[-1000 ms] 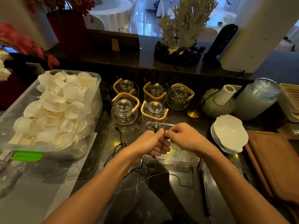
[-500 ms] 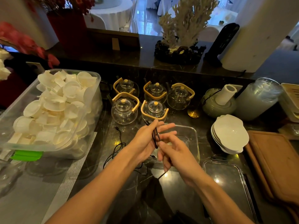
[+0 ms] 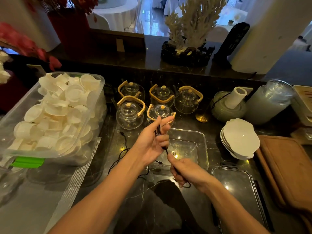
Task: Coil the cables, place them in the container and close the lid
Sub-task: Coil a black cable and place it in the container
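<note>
Left hand (image 3: 150, 142) pinches the thin black cable (image 3: 158, 132) loops mid-frame; right hand (image 3: 185, 171) grips its tail, running down-right over the clear plastic container (image 3: 202, 149).

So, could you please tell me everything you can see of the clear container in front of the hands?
The clear container is a rectangular, see-through tub with rounded corners, plastic or glass by its look. It stands upright and open on the dark marble counter, just before the glass teapots. Nothing shows inside it. Its lid lies flat to the right, nearer the person. The left hand and right hand stretch a black cable in front of it; whether they touch it cannot be told.
</note>
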`<state>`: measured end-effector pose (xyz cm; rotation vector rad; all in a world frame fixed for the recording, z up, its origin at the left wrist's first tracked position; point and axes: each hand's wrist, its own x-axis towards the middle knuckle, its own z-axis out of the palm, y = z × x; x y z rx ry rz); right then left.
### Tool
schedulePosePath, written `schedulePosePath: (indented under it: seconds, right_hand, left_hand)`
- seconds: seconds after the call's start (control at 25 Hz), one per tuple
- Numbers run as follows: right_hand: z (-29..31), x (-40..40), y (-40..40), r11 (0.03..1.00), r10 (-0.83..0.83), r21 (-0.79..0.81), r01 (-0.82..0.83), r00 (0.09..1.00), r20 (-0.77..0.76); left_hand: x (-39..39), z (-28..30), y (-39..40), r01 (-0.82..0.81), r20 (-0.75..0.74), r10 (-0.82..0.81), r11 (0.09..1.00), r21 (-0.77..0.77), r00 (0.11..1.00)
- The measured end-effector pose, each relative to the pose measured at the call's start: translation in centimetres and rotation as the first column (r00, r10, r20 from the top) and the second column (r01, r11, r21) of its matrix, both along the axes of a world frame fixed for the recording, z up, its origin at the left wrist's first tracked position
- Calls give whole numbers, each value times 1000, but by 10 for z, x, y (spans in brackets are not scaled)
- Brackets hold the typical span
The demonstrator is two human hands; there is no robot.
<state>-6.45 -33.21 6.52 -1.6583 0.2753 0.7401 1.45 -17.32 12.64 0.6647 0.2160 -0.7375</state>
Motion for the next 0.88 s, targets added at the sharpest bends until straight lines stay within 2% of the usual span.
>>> schedulePosePath:
  seconds: [0.08, 0.16, 0.28, 0.32, 0.4, 0.56, 0.64, 0.68, 0.72, 0.8, 0.88]
  right_hand:
    - [4, 12, -12, 988, 86, -125, -85, 996, 1]
    - [16, 26, -28, 989, 104, -108, -104, 995, -2]
    - [37, 52, -46, 997, 81, 3, -81, 996, -24]
    - [43, 59, -47, 995, 101, -21, -102, 995, -22]
    - [52, 70, -43, 972, 161, -177, -156, 987, 10]
    - [65, 72, -22, 827, 270, -542, -153, 952, 144]
    - [67, 59, -9, 720, 346, -687, -96, 908, 235]
    - [67, 49, -2, 706, 350, -707, -40, 887, 300]
    - [66, 38, 6, 742, 317, -670, 15, 873, 371]
    - [61, 16, 20, 865, 184, -495, 80, 868, 462]
    - [51, 1, 29, 940, 17, -309, 146, 883, 468]
  left_hand:
    - [-3, -6, 4, 75, 49, -75, 997, 14, 996]
    - [-9, -11, 11, 194, 65, -196, 981, 27, 979]
    - [-17, -19, 17, 418, 97, -448, 879, 229, 889]
    - [-18, -23, 16, 459, 110, -508, 837, 299, 855]
    - [-19, -29, 10, 470, 99, -546, 788, 398, 832]
    - [-17, -32, 0, 358, 88, -482, 748, 559, 872]
    - [-16, -31, -5, 241, 124, -380, 774, 586, 917]
    - [-16, -30, -7, 158, 157, -311, 780, 606, 937]
    - [-16, -28, -9, 77, 194, -248, 781, 620, 949]
    - [-16, -29, -12, -39, 258, -148, 798, 602, 955]
    - [-11, -29, -18, -98, 246, -50, 829, 551, 968]
